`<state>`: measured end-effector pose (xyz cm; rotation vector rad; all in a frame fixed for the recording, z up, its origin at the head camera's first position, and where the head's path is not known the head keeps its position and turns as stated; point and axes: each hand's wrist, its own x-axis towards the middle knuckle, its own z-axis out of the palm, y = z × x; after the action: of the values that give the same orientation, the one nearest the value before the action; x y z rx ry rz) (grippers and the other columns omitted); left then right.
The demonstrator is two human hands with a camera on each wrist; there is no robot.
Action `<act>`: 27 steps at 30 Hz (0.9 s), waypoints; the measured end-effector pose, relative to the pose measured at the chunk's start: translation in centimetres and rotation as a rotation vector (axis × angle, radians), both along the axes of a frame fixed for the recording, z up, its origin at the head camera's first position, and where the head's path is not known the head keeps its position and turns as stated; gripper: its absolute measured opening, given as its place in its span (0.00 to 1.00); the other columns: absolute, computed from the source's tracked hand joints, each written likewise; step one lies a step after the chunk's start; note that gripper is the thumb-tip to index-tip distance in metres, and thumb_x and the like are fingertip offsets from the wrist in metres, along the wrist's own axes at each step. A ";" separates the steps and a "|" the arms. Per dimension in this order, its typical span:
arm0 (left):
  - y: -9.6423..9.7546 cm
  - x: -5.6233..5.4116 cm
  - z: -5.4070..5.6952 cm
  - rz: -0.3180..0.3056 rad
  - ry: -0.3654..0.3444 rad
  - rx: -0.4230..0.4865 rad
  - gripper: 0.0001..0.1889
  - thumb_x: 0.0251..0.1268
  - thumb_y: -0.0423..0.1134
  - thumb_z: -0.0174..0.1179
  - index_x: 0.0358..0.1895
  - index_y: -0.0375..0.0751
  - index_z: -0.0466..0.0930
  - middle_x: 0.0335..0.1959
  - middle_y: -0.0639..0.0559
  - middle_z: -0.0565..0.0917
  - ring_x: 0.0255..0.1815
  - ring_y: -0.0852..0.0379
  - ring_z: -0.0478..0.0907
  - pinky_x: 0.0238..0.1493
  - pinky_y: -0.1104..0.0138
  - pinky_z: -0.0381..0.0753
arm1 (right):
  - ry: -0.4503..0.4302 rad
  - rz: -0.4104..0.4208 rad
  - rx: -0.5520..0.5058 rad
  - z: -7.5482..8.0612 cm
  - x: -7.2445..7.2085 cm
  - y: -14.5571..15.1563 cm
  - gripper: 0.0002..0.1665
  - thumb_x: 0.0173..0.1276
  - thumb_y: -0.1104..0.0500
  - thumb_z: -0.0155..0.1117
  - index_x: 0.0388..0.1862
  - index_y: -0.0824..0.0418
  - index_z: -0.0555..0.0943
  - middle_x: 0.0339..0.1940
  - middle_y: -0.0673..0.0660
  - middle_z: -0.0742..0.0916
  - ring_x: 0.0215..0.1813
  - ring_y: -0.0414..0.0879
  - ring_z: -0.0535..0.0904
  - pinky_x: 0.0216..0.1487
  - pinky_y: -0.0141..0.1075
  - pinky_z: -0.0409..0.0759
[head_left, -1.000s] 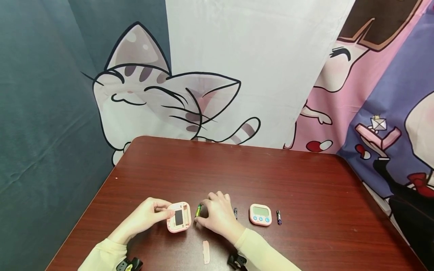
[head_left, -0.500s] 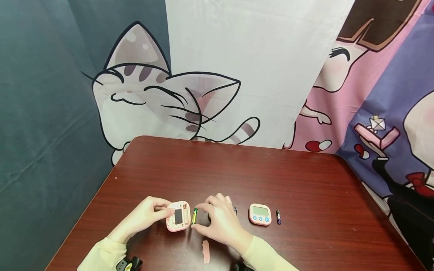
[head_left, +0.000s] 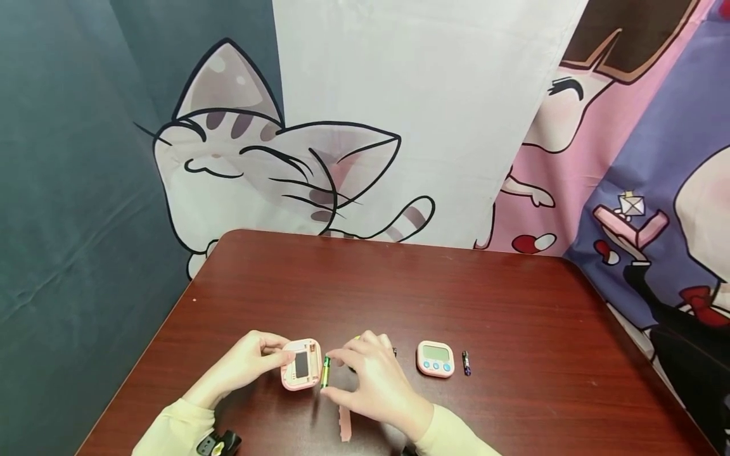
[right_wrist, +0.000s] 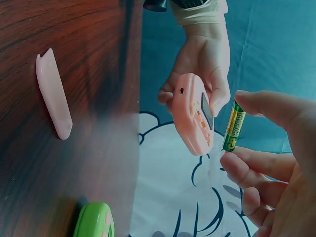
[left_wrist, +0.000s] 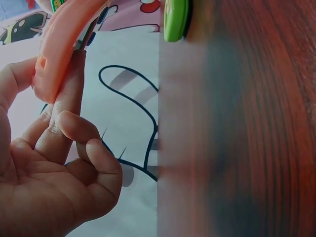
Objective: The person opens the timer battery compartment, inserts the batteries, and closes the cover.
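Observation:
My left hand (head_left: 251, 364) grips a pink digital timer (head_left: 299, 373) by its left side, thumb on top. The timer's back faces up, and its battery slot lies uncovered along the right edge. Just right of that slot, my right hand (head_left: 382, 386) pinches a green and yellow battery (head_left: 326, 372) by its two ends, between thumb and fingertip. In the right wrist view the battery (right_wrist: 234, 127) stands close to the timer (right_wrist: 190, 116), apart from it. A pink battery cover (head_left: 345, 425) lies on the table below the right hand.
A second pink timer (head_left: 435, 359) lies face up to the right, with a dark battery (head_left: 466, 363) beside it. A green device (right_wrist: 94, 222) sits on the table (head_left: 399, 291), mostly hidden by the right hand in the head view. Another dark battery is partly covered there.
My right hand has carried the green battery left, up to the timer's right edge, and turned it nearly upright in view. The left hand and timer have barely moved.

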<state>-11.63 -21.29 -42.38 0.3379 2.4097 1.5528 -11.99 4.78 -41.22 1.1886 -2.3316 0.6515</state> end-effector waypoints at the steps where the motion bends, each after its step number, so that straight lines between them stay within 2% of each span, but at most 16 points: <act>1: 0.0 0.0 0.0 -0.003 -0.001 -0.003 0.16 0.62 0.41 0.62 0.45 0.29 0.82 0.33 0.47 0.86 0.31 0.64 0.80 0.35 0.71 0.77 | 0.001 0.001 0.003 0.0 0.1 0.0 0.25 0.41 0.43 0.78 0.39 0.50 0.85 0.30 0.38 0.80 0.37 0.36 0.69 0.42 0.32 0.60; 13: 0.7 0.0 0.1 -0.028 -0.007 0.028 0.17 0.63 0.39 0.61 0.45 0.26 0.81 0.32 0.47 0.86 0.31 0.65 0.80 0.35 0.70 0.77 | -0.016 0.006 0.056 -0.2 0.6 0.1 0.25 0.42 0.41 0.78 0.39 0.48 0.86 0.31 0.40 0.81 0.37 0.37 0.69 0.44 0.35 0.62; 22: 1.0 0.1 0.1 -0.040 0.005 -0.032 0.16 0.63 0.42 0.62 0.44 0.30 0.83 0.32 0.49 0.86 0.32 0.63 0.80 0.35 0.71 0.76 | -0.020 0.010 0.137 -0.3 0.9 0.0 0.25 0.44 0.39 0.76 0.42 0.46 0.86 0.28 0.40 0.80 0.37 0.37 0.67 0.48 0.39 0.62; 27: 1.1 0.1 0.0 -0.045 0.015 -0.042 0.15 0.62 0.42 0.62 0.43 0.33 0.83 0.31 0.50 0.86 0.30 0.63 0.79 0.34 0.72 0.75 | 0.015 0.015 0.198 -0.2 0.9 0.0 0.26 0.45 0.38 0.75 0.43 0.46 0.86 0.29 0.40 0.80 0.36 0.37 0.67 0.45 0.36 0.64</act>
<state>-11.49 -20.15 -42.35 0.3943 2.4254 1.4837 -11.08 4.78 -41.38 1.2924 -2.4208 0.4229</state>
